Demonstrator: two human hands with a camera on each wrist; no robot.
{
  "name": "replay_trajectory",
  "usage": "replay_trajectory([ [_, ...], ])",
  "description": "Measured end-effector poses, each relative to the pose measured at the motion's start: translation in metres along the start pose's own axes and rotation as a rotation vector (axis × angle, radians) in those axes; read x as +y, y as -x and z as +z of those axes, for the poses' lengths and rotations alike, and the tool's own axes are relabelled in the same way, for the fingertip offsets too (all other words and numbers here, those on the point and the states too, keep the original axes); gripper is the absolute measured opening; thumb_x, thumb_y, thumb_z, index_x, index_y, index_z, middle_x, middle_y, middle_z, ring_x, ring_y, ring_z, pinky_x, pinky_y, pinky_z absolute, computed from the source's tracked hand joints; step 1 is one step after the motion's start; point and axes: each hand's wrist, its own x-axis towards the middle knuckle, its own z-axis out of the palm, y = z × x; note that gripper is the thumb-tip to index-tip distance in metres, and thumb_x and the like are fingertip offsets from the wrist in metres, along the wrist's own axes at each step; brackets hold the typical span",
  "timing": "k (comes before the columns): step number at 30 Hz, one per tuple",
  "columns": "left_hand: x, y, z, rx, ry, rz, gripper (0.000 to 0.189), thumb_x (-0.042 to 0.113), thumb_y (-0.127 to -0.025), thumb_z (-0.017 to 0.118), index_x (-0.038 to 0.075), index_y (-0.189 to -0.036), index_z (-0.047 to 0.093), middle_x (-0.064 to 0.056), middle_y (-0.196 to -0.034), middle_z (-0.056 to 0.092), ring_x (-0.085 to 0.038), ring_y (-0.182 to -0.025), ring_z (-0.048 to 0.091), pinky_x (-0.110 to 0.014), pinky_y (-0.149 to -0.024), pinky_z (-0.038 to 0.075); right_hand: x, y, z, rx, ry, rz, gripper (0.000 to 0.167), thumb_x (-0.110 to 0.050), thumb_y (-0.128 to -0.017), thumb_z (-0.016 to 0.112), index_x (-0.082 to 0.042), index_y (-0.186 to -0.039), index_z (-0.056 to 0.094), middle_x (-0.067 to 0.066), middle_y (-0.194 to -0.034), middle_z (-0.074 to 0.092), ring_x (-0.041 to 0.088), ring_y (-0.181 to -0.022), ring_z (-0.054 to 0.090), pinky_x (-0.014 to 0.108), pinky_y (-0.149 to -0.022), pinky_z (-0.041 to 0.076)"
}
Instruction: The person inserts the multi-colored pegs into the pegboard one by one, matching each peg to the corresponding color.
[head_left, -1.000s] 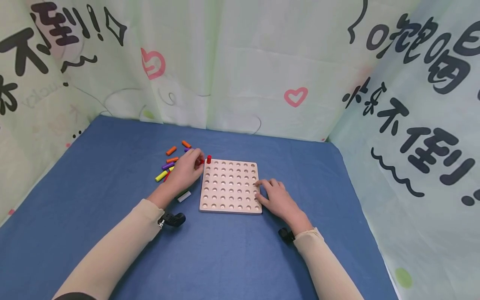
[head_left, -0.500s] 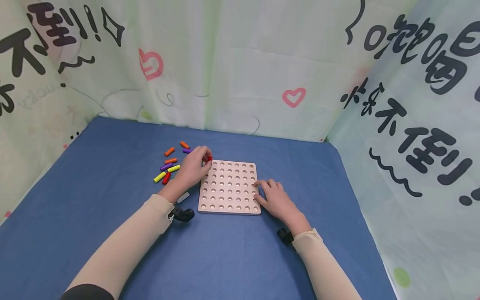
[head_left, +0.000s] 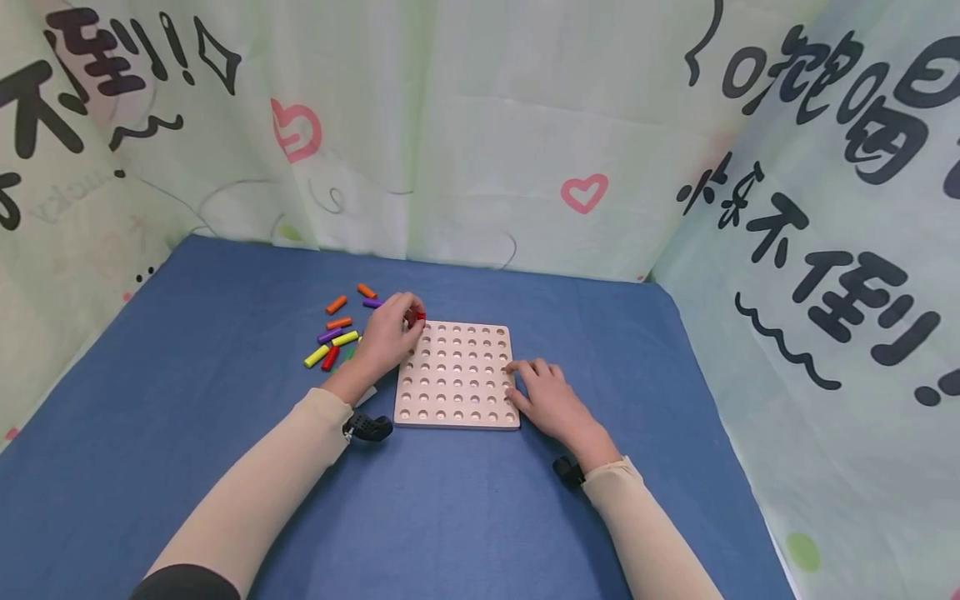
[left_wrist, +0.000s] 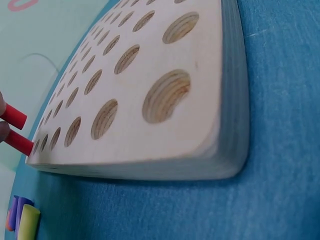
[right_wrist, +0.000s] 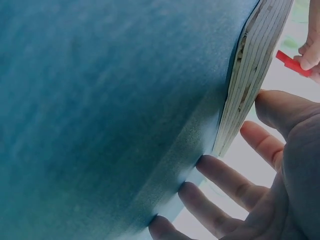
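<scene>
A pale wooden board [head_left: 451, 388] with rows of round holes lies on the blue cloth. My left hand [head_left: 384, 337] is over its far left corner, pinching a red peg [head_left: 421, 316] between thumb and fingertips. Two red pegs show in the left wrist view: one, the upper peg [left_wrist: 15, 117], is at the fingertips, and the lower peg [left_wrist: 21, 143] has its end at a hole by the corner. On the board's right edge rest the thumb and forefinger of my right hand [head_left: 555, 402], its other fingers spread loosely over the cloth [right_wrist: 100, 100].
Left of the board lie several loose pegs: orange [head_left: 339, 323], purple [head_left: 330, 336], yellow [head_left: 317, 357] and a red one [head_left: 330, 358]. A white peg [head_left: 366, 396] is partly hidden by the left wrist. A printed curtain [head_left: 480, 125] encloses the table at the back and sides.
My left hand has moved right, bringing its red peg from beside the board to over the far left corner, and it now hides the red peg standing there. The right hand keeps its place.
</scene>
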Motion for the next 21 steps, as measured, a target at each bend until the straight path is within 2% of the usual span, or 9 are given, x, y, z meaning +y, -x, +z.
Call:
replay_trajectory([
  [3,-0.0001,-0.0012,0.0014,0.002,-0.004,0.004,0.009,0.012,-0.100,0.066,0.010,-0.107,0.061,-0.010,-0.098,0.060,-0.025,-0.086,0.054,-0.036,-0.073,0.045,-0.0010,0.0002,0.0003,0.001,-0.002,0.000,0.043,-0.035,-0.107,0.057,-0.016,-0.145,0.051,0.020,-0.141,0.052,0.047,-0.135,0.044,0.061,-0.104,0.045],
  [7,-0.0017,-0.0040,0.0044,0.006,-0.017,-0.005,0.009,0.013,-0.100,0.067,0.011,-0.107,0.063,-0.008,-0.101,0.063,-0.026,-0.092,0.051,-0.037,-0.075,0.042,-0.0014,0.0002,0.0017,0.005,-0.004,-0.004,0.043,-0.035,-0.107,0.057,-0.016,-0.146,0.051,0.020,-0.140,0.052,0.047,-0.135,0.045,0.061,-0.104,0.045],
  [12,-0.0055,-0.0060,0.0083,0.022,-0.046,-0.005,0.008,0.013,-0.099,0.069,0.011,-0.106,0.065,-0.007,-0.107,0.068,-0.030,-0.108,0.051,-0.045,-0.089,0.042,-0.0014,0.0005,0.0028,0.008,-0.003,-0.006,0.043,-0.034,-0.107,0.057,-0.016,-0.146,0.051,0.019,-0.140,0.052,0.047,-0.135,0.045,0.061,-0.104,0.045],
  [16,-0.0076,-0.0063,0.0100,0.034,-0.052,-0.015,0.007,0.013,-0.099,0.069,0.012,-0.105,0.067,-0.007,-0.109,0.070,-0.033,-0.118,0.050,-0.053,-0.102,0.037,-0.0008,0.0010,0.0027,0.010,-0.006,-0.004,0.043,-0.034,-0.107,0.056,-0.016,-0.145,0.052,0.019,-0.140,0.052,0.046,-0.135,0.045,0.061,-0.104,0.045],
  [21,-0.0075,-0.0074,0.0103,0.043,-0.011,-0.068,0.009,0.014,-0.099,0.069,0.012,-0.107,0.067,-0.008,-0.113,0.070,-0.034,-0.123,0.050,-0.056,-0.107,0.037,0.0004,0.0009,0.0027,0.012,-0.003,0.000,0.042,-0.035,-0.108,0.056,-0.017,-0.146,0.051,0.019,-0.141,0.052,0.047,-0.135,0.045,0.061,-0.105,0.044],
])
